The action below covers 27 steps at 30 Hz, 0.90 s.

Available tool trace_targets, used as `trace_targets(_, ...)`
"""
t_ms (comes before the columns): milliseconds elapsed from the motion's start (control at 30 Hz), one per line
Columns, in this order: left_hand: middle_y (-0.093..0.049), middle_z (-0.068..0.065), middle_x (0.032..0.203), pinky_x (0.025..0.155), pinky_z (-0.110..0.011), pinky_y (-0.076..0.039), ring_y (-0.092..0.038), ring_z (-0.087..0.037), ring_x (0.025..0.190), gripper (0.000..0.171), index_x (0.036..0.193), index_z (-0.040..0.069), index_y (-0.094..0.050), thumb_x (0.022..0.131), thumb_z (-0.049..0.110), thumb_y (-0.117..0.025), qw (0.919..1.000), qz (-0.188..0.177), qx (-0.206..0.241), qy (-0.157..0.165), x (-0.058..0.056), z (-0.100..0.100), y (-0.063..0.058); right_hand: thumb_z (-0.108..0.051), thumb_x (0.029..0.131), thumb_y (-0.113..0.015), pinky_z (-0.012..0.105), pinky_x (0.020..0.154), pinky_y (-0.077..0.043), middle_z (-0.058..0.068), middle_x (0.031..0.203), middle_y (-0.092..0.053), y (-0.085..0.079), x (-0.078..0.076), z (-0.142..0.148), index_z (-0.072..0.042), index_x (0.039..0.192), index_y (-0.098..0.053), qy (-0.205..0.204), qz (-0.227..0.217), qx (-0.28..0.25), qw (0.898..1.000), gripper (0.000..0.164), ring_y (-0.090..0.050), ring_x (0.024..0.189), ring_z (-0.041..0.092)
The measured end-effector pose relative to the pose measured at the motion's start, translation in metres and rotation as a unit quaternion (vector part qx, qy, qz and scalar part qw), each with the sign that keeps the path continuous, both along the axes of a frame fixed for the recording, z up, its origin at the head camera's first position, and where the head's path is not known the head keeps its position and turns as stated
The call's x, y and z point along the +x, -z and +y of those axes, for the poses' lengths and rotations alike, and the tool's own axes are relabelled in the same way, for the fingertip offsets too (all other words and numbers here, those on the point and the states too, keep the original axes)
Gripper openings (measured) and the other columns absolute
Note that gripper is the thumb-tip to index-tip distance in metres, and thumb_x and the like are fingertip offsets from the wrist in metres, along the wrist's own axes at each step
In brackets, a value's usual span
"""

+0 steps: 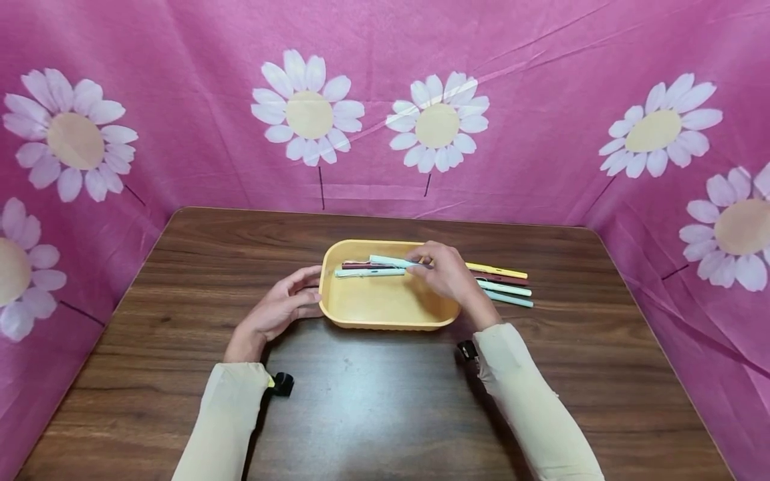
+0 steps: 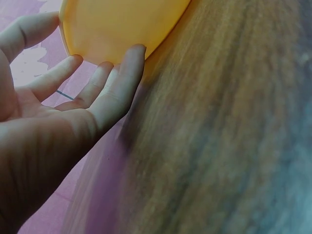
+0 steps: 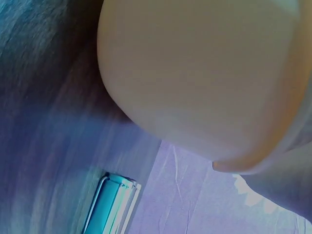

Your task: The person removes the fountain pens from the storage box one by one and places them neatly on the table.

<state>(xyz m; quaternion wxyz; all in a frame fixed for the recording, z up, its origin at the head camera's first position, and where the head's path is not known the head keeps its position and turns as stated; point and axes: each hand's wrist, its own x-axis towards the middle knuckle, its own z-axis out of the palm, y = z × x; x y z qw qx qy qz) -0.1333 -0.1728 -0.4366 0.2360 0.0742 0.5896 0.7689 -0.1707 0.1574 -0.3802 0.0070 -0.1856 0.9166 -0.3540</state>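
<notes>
A yellow tray (image 1: 391,325) stands on the table. My left hand (image 1: 279,307) rests its fingertips against the outer wall at the tray's left end; in the left wrist view the spread fingers touch that wall (image 2: 102,29). My right hand (image 1: 445,270) reaches over the tray's right side and pinches a pale blue pen (image 1: 390,261) near its right end. Below that pen, a dark maroon pen (image 1: 355,266) and a light turquoise pen (image 1: 367,272) lie inside the tray towards its back. The right hand hides part of the pens.
Several pens lie on the table right of the tray, among them a yellow pen (image 1: 511,273), a mint pen (image 1: 508,288) and a teal pen (image 1: 511,300). Pink cloth (image 1: 373,180) with daisies surrounds the wooden table (image 1: 337,414).
</notes>
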Motion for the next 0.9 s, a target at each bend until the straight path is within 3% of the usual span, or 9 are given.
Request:
trace_targets(500, -0.035, -0.033, 0.144, 0.089, -0.043, -0.059, -0.061, -0.024, 0.109, 0.063, 0.155, -0.004, -0.028, 0.098, -0.006, -0.055, 1.0000, 0.003, -0.009, 0.001, -0.002, 0.002, 0.000, -0.009, 0.091, -0.076, 0.039, 0.078, -0.051, 0.005, 0.099, -0.070, -0.007, 0.006, 0.013, -0.007, 0.106, -0.078, 0.019, 0.013, 0.001, 1.000, 0.015, -0.061, 0.091, 0.024)
trace_targets(733, -0.036, -0.032, 0.144, 0.088, -0.043, -0.059, -0.060, -0.024, 0.112, 0.064, 0.155, -0.003, -0.029, 0.098, -0.005, -0.056, 0.9999, 0.000, -0.014, 0.001, -0.003, 0.002, 0.001, -0.007, 0.090, -0.077, 0.039, 0.077, -0.049, 0.006, 0.098, -0.071, -0.007, 0.007, 0.026, -0.006, 0.104, -0.078, 0.020, 0.040, -0.005, 0.999, 0.015, -0.060, 0.089, 0.025)
trace_targets(900, -0.035, -0.033, 0.145, 0.089, -0.042, -0.059, -0.060, -0.025, 0.113, 0.064, 0.156, -0.003, -0.028, 0.098, -0.004, -0.057, 0.9999, -0.002, -0.017, 0.001, -0.002, 0.001, 0.000, -0.008, 0.091, -0.076, 0.041, 0.079, -0.050, 0.006, 0.100, -0.070, -0.005, 0.008, 0.034, -0.006, 0.105, -0.078, 0.028, 0.028, 0.005, 0.999, 0.015, -0.061, 0.091, 0.026)
